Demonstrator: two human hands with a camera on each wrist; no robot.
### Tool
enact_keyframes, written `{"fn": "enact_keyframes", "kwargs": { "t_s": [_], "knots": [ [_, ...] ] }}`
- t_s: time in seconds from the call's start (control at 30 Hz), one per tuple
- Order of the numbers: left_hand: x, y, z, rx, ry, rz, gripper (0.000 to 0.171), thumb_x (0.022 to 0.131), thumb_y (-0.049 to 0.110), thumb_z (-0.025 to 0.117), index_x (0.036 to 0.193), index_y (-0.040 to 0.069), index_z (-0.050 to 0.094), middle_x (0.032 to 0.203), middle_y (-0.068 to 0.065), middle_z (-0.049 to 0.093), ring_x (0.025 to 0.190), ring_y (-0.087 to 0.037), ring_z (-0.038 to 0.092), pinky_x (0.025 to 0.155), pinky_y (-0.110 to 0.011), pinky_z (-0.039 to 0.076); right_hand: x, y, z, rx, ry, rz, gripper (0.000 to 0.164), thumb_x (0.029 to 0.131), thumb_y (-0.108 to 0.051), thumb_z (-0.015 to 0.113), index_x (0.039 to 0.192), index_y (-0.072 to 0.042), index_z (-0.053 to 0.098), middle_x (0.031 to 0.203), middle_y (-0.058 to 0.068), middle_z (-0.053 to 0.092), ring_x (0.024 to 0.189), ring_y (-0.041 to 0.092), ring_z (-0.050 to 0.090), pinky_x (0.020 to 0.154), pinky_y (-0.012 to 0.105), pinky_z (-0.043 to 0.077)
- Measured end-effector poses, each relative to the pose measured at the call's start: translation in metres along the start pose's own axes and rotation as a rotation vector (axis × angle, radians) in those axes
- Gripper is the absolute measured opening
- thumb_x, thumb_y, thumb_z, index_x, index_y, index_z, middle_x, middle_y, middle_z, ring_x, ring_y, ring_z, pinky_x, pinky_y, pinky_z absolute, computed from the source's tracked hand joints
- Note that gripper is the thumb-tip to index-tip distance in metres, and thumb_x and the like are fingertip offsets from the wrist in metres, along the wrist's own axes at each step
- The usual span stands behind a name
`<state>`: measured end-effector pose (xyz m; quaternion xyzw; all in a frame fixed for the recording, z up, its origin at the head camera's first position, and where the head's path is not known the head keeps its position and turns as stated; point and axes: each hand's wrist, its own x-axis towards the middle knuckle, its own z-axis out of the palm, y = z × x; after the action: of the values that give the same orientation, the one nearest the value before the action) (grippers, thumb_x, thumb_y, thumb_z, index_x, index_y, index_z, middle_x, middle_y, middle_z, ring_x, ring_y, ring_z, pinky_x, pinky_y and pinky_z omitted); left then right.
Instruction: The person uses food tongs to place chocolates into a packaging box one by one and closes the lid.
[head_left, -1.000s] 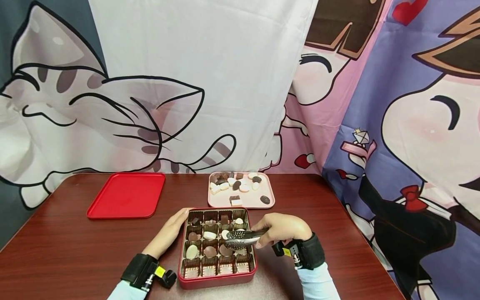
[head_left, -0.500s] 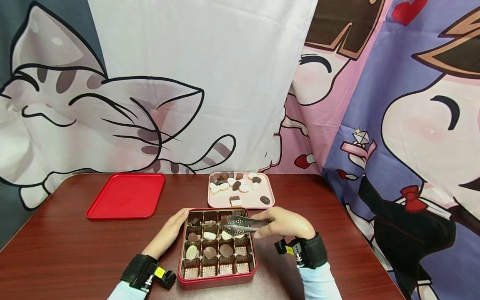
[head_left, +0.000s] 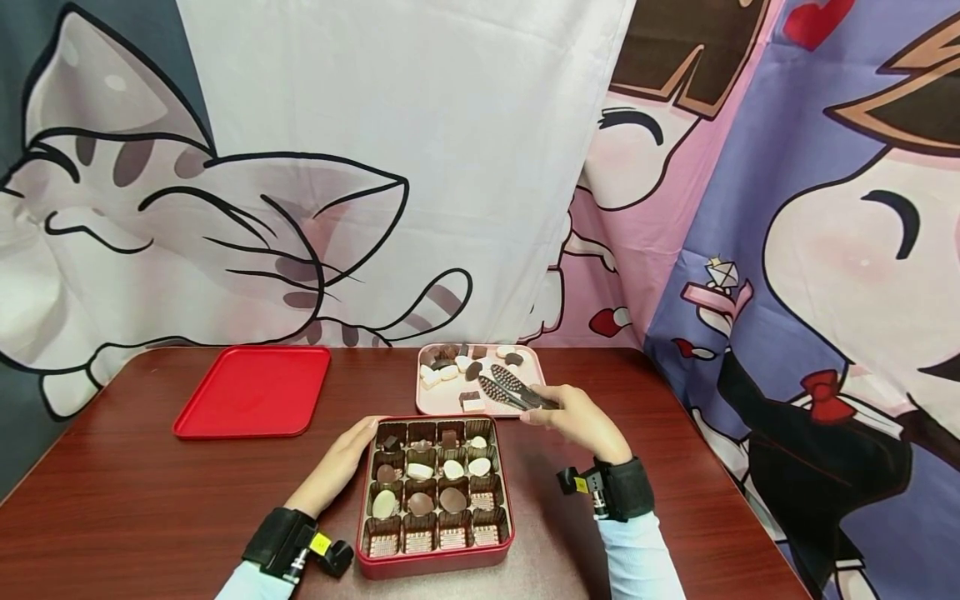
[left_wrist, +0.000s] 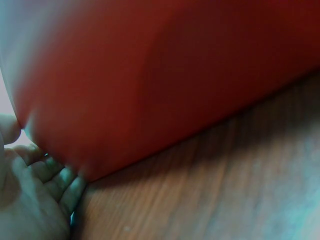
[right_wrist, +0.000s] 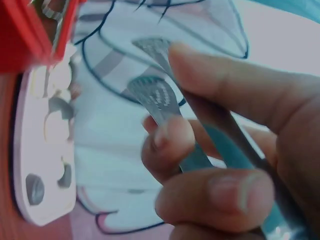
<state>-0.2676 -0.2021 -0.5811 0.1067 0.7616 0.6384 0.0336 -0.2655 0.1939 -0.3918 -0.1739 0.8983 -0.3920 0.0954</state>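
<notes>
Tongs (head_left: 516, 383) gripped by the right hand (head_left: 579, 418) had moved upward to the pink tray (head_left: 432, 405), mid-frame. Fingers loosely extended, the left hand (head_left: 343, 458) touched the red box (head_left: 435, 568), bottom centre.

Right fingers (head_left: 542, 418) pinch tongs (head_left: 513, 384) — over pink tray (head_left: 435, 402).

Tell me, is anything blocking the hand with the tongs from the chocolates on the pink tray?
Nothing visible does. The right hand holds the tongs, whose open tips overlap the pink tray in the head view, with no object between them and the chocolates. The red box sits nearer the person.
</notes>
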Motion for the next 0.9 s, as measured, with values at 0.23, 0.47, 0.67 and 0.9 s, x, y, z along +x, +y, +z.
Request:
{"fn": "enact_keyframes", "kwargs": {
  "t_s": [0.23, 0.47, 0.67, 0.9],
  "knots": [
    [-0.001, 0.000, 0.001, 0.012, -0.006, 0.001, 0.060, 0.119, 0.050, 0.044, 0.157, 0.005, 0.057, 0.156, -0.017, 0.059, 0.150, -0.031, 0.045, 0.112, -0.017, 0.037, 0.015, 0.035, 0.001, 0.018, 0.142, 0.028, 0.057, 0.097, -0.023, 0.080, 0.144, 0.008, 0.067, 0.087, 0.011, 0.071, 0.071, 0.026, 0.065, 0.060, 0.031, 0.049],
    [-0.001, 0.002, 0.002, -0.012, -0.002, -0.014, 0.060, 0.118, 0.050, 0.046, 0.158, 0.006, 0.056, 0.157, -0.016, 0.058, 0.148, -0.030, 0.046, 0.111, -0.018, 0.038, 0.084, 0.163, 0.026, 0.016, 0.167, -0.029, 0.049, 0.095, -0.041, 0.085, 0.134, -0.012, 0.079, 0.082, 0.002, 0.072, 0.068, 0.019, 0.065, 0.054, 0.035, 0.048],
    [-0.001, -0.001, 0.000, -0.025, -0.001, -0.016, 0.062, 0.118, 0.050, 0.046, 0.159, 0.004, 0.054, 0.158, -0.018, 0.056, 0.152, -0.037, 0.041, 0.110, -0.015, 0.036, 0.105, 0.178, 0.047, 0.020, 0.146, 0.123, 0.012, 0.089, -0.031, 0.087, 0.097, -0.024, 0.081, 0.066, 0.003, 0.067, 0.051, 0.021, 0.060, 0.044, 0.036, 0.050],
    [-0.004, 0.004, 0.003, 0.002, -0.013, -0.001, 0.061, 0.119, 0.050, 0.042, 0.159, 0.005, 0.054, 0.156, -0.017, 0.058, 0.144, -0.018, 0.052, 0.115, -0.023, 0.039, 0.097, 0.151, 0.059, -0.013, 0.146, 0.132, 0.025, 0.090, -0.029, 0.085, 0.109, -0.013, 0.082, 0.058, -0.002, 0.060, 0.042, 0.015, 0.053, 0.041, 0.031, 0.045]
  ]
}}
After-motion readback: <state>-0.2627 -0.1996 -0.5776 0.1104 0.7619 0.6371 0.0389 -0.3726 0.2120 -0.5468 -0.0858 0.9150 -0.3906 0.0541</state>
